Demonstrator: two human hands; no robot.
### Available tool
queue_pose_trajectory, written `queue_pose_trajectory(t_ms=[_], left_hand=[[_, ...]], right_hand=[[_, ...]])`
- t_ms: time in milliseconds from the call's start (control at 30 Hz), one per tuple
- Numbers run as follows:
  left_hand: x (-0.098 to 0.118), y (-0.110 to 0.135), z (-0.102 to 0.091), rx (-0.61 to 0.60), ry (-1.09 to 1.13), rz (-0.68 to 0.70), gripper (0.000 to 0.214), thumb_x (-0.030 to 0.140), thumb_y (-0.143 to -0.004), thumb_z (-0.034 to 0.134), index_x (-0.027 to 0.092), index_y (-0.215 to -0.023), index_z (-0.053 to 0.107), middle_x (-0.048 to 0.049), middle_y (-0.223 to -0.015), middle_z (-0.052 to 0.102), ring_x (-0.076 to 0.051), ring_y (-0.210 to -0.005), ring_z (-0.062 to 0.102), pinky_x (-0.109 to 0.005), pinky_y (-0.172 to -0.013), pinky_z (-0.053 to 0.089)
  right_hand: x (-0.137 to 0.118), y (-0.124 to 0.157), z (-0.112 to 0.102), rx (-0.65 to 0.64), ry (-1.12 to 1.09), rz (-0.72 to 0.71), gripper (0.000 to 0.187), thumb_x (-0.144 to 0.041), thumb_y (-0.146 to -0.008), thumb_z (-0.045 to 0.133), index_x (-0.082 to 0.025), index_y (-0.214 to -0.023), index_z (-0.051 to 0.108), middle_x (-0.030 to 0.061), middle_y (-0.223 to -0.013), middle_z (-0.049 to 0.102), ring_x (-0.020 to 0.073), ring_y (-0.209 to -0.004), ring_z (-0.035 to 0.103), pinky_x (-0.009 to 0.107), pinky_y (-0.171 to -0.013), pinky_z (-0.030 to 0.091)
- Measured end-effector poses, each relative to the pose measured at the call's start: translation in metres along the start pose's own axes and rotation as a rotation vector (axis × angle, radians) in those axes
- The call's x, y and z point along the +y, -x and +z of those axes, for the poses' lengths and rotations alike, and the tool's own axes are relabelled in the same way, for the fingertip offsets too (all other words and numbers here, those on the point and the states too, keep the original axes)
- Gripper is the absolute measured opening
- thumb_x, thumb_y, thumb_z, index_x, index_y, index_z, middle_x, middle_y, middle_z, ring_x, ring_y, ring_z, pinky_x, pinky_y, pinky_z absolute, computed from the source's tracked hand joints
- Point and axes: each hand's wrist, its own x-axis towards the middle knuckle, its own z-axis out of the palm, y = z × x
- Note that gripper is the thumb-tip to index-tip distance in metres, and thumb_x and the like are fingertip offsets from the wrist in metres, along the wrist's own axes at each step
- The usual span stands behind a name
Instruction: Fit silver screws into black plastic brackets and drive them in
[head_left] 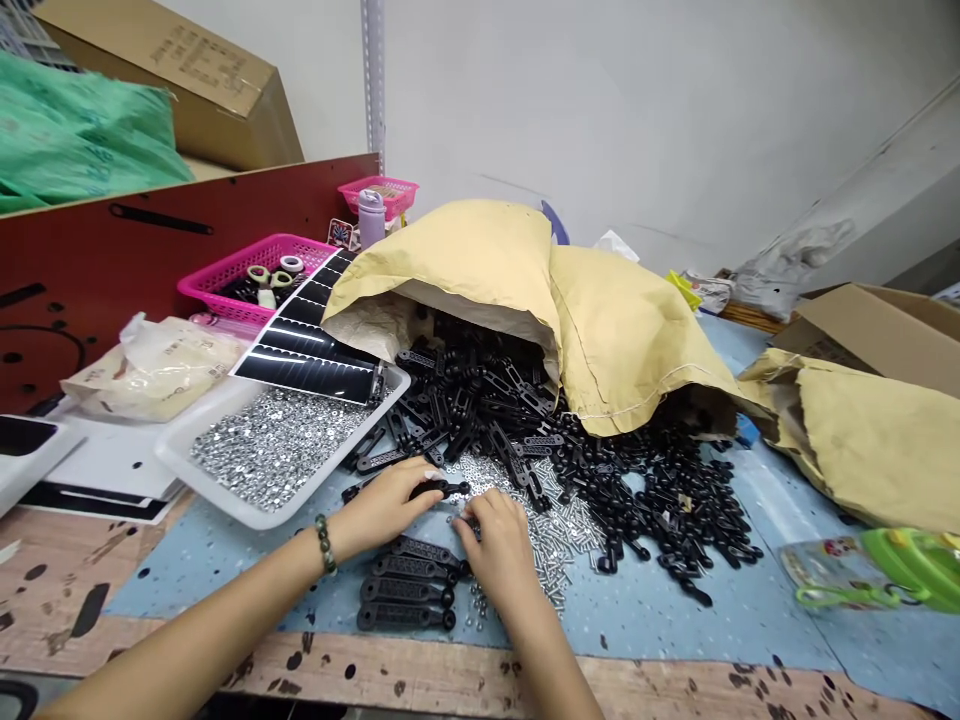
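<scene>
My left hand point(386, 508) pinches one end of a flat black plastic strap piece point(442, 489) that lies on the blue mat. My right hand point(499, 545) is curled, knuckles up, beside the strap's other end, over a scatter of small silver screws point(559, 535); what its fingers hold is hidden. Several finished-looking black strap pieces point(409, 585) lie in a neat row below both hands. A big pile of the same black pieces point(525, 420) spills from a tan paper sack point(525, 290) just beyond my hands.
A white tray of silver nuts point(274, 450) sits to the left, with black panels point(307, 340) leaning on it. Pink baskets point(255, 270) and a red board point(112, 260) stand behind. A second tan sack point(870, 430), a cardboard box point(877, 320) and green-handled scissors point(885, 570) lie to the right.
</scene>
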Motion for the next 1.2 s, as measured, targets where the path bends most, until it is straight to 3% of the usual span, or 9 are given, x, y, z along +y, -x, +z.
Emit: queue_pose_trajectory(t_ms=[167, 367, 567, 733, 867, 1033, 1200], left_hand=[[-0.004, 0.001, 0.002, 0.003, 0.012, 0.017, 0.021, 0.026, -0.090, 0.048, 0.021, -0.100, 0.066, -0.0037, -0.098, 0.064, -0.020, -0.096, 0.058, -0.034, -0.088, 0.044], [-0.003, 0.003, 0.005, -0.053, 0.014, 0.046, 0.019, 0.023, -0.088, 0.054, 0.023, -0.098, 0.070, -0.0028, -0.094, 0.063, -0.019, -0.093, 0.059, -0.032, -0.087, 0.045], [-0.004, 0.008, -0.001, -0.001, 0.009, -0.012, 0.022, 0.025, -0.090, 0.050, 0.021, -0.102, 0.068, -0.0045, -0.100, 0.064, -0.021, -0.097, 0.058, -0.036, -0.090, 0.044], [-0.006, 0.014, -0.008, 0.036, 0.007, -0.062, 0.022, 0.025, -0.090, 0.049, 0.021, -0.100, 0.068, -0.0041, -0.100, 0.064, -0.021, -0.097, 0.059, -0.035, -0.090, 0.045], [-0.006, 0.015, -0.008, 0.040, 0.015, -0.065, 0.022, 0.024, -0.090, 0.048, 0.021, -0.102, 0.067, -0.0044, -0.102, 0.064, -0.021, -0.098, 0.058, -0.035, -0.090, 0.045], [-0.005, 0.011, 0.002, -0.058, 0.002, 0.016, 0.020, 0.022, -0.089, 0.052, 0.022, -0.101, 0.068, -0.0032, -0.097, 0.062, -0.019, -0.095, 0.057, -0.032, -0.088, 0.044], [-0.004, 0.010, 0.011, -0.199, -0.060, 0.102, 0.023, 0.018, -0.089, 0.050, 0.023, -0.103, 0.067, -0.0042, -0.099, 0.059, -0.020, -0.096, 0.054, -0.032, -0.089, 0.041]], right_hand=[[-0.001, 0.002, -0.004, -0.027, -0.109, -0.056, 0.013, -0.015, -0.088, 0.054, -0.023, -0.088, 0.064, 0.0029, -0.087, 0.060, 0.0211, -0.087, 0.054, 0.036, -0.081, 0.038], [0.009, 0.012, -0.010, 0.085, -0.321, 0.046, 0.020, -0.015, -0.089, 0.050, -0.020, -0.106, 0.057, 0.0066, -0.102, 0.060, 0.0209, -0.093, 0.055, 0.035, -0.083, 0.041], [0.002, 0.007, -0.005, 0.097, -0.255, 0.138, 0.007, -0.017, -0.088, 0.055, -0.019, -0.087, 0.061, 0.0043, -0.088, 0.060, 0.0204, -0.086, 0.055, 0.034, -0.079, 0.041], [-0.014, -0.008, 0.004, -0.075, -0.112, 0.076, 0.010, -0.017, -0.082, 0.065, -0.022, -0.074, 0.061, 0.0007, -0.081, 0.062, 0.0222, -0.084, 0.054, 0.036, -0.078, 0.038], [-0.011, -0.006, 0.002, -0.033, -0.181, 0.095, 0.011, -0.021, -0.079, 0.069, -0.021, -0.085, 0.060, 0.0030, -0.089, 0.062, 0.0232, -0.088, 0.056, 0.036, -0.080, 0.040], [0.010, 0.012, -0.008, 0.067, -0.309, 0.073, 0.015, -0.016, -0.087, 0.056, -0.019, -0.102, 0.057, 0.0059, -0.095, 0.062, 0.0210, -0.086, 0.057, 0.034, -0.078, 0.044], [0.015, 0.024, 0.000, 0.008, -0.236, -0.078, 0.014, -0.013, -0.086, 0.059, -0.022, -0.094, 0.065, 0.0040, -0.089, 0.067, 0.0226, -0.087, 0.058, 0.036, -0.078, 0.044]])
